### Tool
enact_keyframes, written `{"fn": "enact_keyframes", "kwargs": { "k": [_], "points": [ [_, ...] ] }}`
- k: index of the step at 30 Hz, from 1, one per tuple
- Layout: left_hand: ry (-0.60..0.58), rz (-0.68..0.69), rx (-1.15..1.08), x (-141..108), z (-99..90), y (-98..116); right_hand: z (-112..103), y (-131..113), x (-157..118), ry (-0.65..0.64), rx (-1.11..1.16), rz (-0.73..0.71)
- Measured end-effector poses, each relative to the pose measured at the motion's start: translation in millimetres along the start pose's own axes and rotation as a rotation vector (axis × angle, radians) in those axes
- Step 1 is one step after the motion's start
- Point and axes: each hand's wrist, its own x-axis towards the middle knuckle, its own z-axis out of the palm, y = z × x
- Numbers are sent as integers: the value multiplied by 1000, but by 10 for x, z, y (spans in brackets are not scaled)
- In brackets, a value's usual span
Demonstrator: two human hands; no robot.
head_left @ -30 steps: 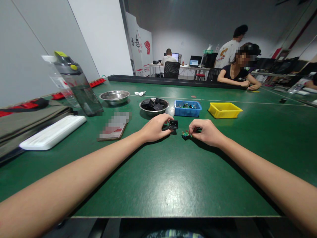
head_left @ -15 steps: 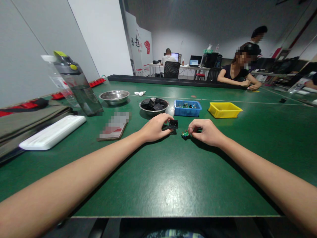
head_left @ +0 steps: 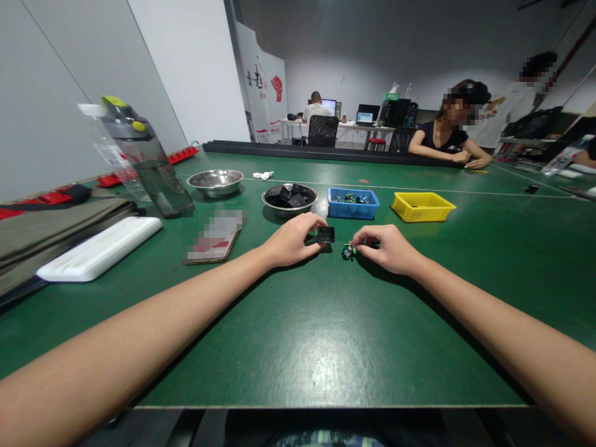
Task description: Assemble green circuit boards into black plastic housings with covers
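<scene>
Between the thumb and fingers of my left hand is a small black plastic case, its hollow side turned toward me. My right hand pinches a small green circuit board with components on it, just right of the case and apart from it. Behind my left hand stands a steel bowl of black plastic cases. A blue bin holding several circuit boards sits behind the gap between my hands. Beyond my right hand is a yellow bin with a small dark item inside.
At left are a steel bowl, a phone-like flat item, a white power bank, a grey water bottle and a bag. A person sits across the green table.
The circuit board has turned in my right hand, now showing a different side. My left hand and the black case have barely moved. A person in the background has walked right.
</scene>
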Motion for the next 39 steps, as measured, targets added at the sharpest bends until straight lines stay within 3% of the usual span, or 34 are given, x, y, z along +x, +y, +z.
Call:
{"fn": "enact_keyframes", "kwargs": {
  "k": [18, 32, 39],
  "points": [
    [-5, 19, -16, -11, 1, -1, 39, 74, 15, 20, 214, 181],
    [-16, 24, 2, -8, 2, 1, 24, 52, 28, -53, -115, 107],
    [-19, 26, 0, -4, -10, 8, 8, 24, 30, -35, -167, 58]
  ]
}}
